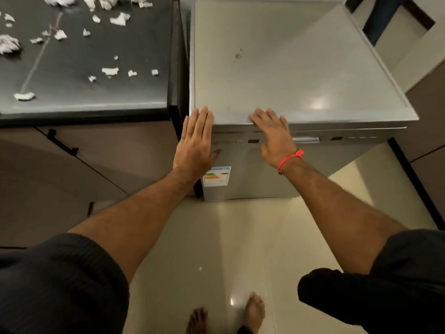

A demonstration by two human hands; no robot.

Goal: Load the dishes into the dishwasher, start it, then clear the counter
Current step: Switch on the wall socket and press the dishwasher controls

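Note:
A silver freestanding dishwasher [289, 68] stands in front of me with its door closed. My left hand [196, 143] lies flat with straight fingers against the door's upper left corner, fingertips at the top edge. My right hand [274, 136], a red thread on its wrist, lies flat on the control strip beside the handle [305, 140], fingertips reaching the lid's front edge. An energy label [216, 175] is stuck on the door below my left hand. The dark counter [84, 56] to the left is strewn with several torn white paper scraps [110, 71]. No dishes are visible.
Brown cabinet fronts with a black handle [62, 144] sit under the counter. Glossy pale floor tiles [216, 249] lie below me, with my bare feet at the bottom. Crumpled paper [8, 43] rests at the counter's left edge.

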